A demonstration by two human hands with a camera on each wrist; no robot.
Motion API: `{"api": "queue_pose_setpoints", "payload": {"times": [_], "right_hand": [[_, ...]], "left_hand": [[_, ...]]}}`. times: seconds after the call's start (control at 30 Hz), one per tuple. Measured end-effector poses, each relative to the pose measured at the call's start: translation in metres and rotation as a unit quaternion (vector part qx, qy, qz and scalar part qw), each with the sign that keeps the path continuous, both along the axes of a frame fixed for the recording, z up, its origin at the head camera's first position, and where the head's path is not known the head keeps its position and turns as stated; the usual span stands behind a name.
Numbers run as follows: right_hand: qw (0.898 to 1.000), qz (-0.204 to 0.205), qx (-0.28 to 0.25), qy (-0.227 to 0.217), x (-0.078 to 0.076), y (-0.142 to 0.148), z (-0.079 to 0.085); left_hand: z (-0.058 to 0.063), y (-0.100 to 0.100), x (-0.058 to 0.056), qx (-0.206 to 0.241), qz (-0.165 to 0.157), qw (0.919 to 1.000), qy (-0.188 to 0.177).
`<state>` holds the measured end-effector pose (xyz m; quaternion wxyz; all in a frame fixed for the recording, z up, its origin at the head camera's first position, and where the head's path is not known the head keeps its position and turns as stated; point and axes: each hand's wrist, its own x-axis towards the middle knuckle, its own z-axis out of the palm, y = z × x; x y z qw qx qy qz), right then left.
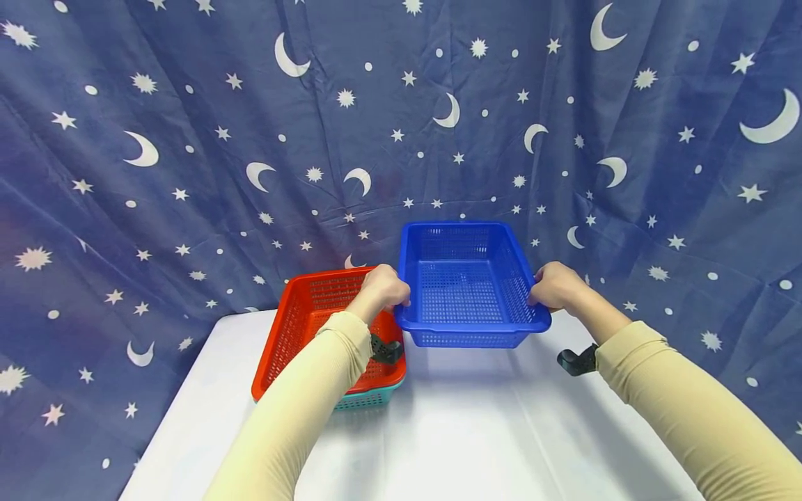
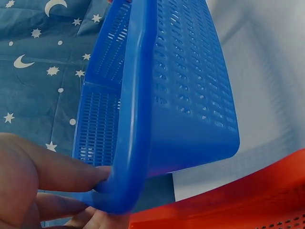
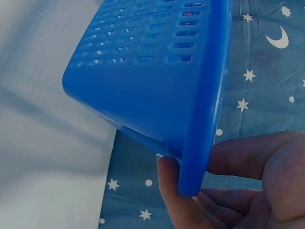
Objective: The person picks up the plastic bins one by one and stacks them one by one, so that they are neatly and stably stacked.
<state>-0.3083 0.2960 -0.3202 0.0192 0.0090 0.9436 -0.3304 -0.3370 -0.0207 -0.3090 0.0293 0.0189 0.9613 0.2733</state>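
Note:
A blue perforated plastic basket (image 1: 460, 289) hangs above the white table, its inside facing the head camera. My left hand (image 1: 383, 287) pinches its left rim, thumb and fingers on either side, as the left wrist view shows at the basket's rim (image 2: 136, 109). On the opposite side my right hand (image 1: 554, 285) grips the right rim; in the right wrist view the thumb and fingers (image 3: 176, 195) hold the rim from both sides. Below and beside my left hand sits a red basket (image 1: 291, 313), nested in a turquoise one (image 1: 370, 399).
The white tablecloth (image 1: 464, 431) spreads under the baskets, with the blue basket's shadow on it. Behind stands a dark blue curtain (image 1: 376, 104) printed with moons and stars. Black wrist straps with dark devices (image 1: 576, 362) sit by both sleeves.

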Motion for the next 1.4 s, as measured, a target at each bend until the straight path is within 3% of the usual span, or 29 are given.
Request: {"api": "queue_pose_setpoints", "payload": {"times": [0.13,0.3,0.67,1.1,1.4], "right_hand": [[1.0,0.003,0.0,0.001,0.0,-0.003,0.002],[1.0,0.006,-0.014,0.0,0.0,-0.006,0.008],[0.999,0.006,-0.051,-0.01,-0.003,-0.012,0.012],[0.998,0.012,-0.059,-0.007,-0.006,-0.021,0.018],[0.997,0.02,-0.067,-0.012,-0.007,-0.027,0.023]], "left_hand": [[0.001,-0.003,-0.003,0.0,0.0,1.0,-0.007],[0.002,-0.008,-0.003,0.04,0.01,0.999,-0.015],[0.006,-0.021,0.004,0.079,0.018,0.9966,-0.018],[0.01,-0.035,0.004,0.165,0.026,0.9853,-0.036],[0.011,-0.044,0.007,0.178,0.015,0.9835,-0.031]]}}
